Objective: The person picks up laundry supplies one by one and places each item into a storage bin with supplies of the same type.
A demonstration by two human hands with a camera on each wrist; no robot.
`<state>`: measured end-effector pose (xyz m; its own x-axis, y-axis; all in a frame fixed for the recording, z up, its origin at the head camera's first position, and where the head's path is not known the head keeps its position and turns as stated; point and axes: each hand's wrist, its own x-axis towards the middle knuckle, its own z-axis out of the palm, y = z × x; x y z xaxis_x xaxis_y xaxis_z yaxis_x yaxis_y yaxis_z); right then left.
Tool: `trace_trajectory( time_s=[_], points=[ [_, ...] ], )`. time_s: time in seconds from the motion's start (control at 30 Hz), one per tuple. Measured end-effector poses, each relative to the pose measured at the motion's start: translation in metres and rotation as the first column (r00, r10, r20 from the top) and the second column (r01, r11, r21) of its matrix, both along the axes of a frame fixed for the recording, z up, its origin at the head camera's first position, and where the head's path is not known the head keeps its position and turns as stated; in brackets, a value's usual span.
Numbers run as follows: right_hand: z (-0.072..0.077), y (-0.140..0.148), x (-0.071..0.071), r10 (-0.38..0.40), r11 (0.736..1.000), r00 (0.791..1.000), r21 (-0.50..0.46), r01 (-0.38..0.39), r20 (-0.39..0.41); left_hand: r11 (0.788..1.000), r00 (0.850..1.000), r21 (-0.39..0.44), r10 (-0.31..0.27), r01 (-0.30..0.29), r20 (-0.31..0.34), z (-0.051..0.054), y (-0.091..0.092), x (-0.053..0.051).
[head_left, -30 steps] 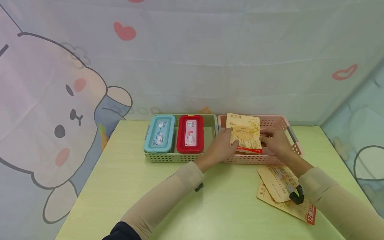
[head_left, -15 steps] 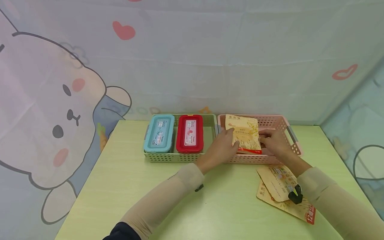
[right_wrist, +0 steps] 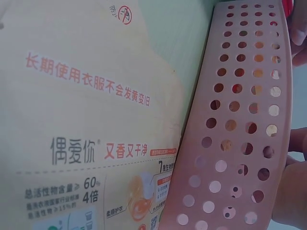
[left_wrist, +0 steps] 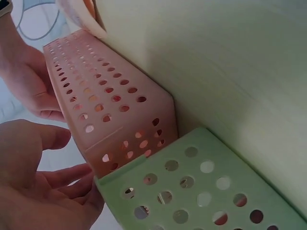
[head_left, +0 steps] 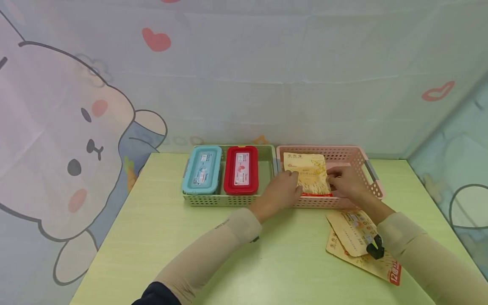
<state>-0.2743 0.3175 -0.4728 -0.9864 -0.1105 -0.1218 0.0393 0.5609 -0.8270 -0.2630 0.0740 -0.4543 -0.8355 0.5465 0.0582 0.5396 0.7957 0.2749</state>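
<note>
Cream-yellow, rectangular printed pouch (head_left: 310, 166), one, red strip along its lower edge: located in the left part of the pink, perforated, open-topped basket (head_left: 324, 203). Change noted: its upper edge, which overlapped the basket's back rim a second earlier, had dropped below that rim. Judged by this, the setting-in of the pouch was nearly done.

Left hand (head_left: 277, 191): at the pouch's lower left, lower than before; the left wrist view showed thumb and fingers loosely bent and apart, nothing seen between them.

Right hand (head_left: 347, 183): at the pouch's right edge, fingers bent; whether it pinched that edge could not be told.

Also held: two cream-yellow, flat printed pouches (head_left: 352, 238), overlapping on the pale green tabletop (head_left: 289, 267), in front of the pink basket, apparently not yet dealt with.
</note>
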Motion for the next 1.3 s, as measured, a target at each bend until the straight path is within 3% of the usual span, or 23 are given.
trace_trajectory(
  time_s=[0.2, 0.67, 1.3],
  points=[
    [0.000, 0.000, -0.001, 0.036, 0.999, 0.999, 0.032, -0.037, 0.030, 0.994, 0.994, -0.095, -0.064, 0.056, -0.092, -0.006, -0.001, -0.002],
    [0.005, -0.005, 0.000, 0.107, 0.972, 0.994, 0.210, -0.107, 0.012, 0.993, 0.990, -0.101, -0.071, 0.059, -0.120, -0.012, -0.002, -0.001],
    [0.006, -0.005, 0.000, 0.143, 0.968, 0.989, 0.204, -0.148, 0.040, 0.986, 0.985, -0.163, -0.070, 0.044, -0.158, -0.014, 0.001, 0.000]
  ],
)
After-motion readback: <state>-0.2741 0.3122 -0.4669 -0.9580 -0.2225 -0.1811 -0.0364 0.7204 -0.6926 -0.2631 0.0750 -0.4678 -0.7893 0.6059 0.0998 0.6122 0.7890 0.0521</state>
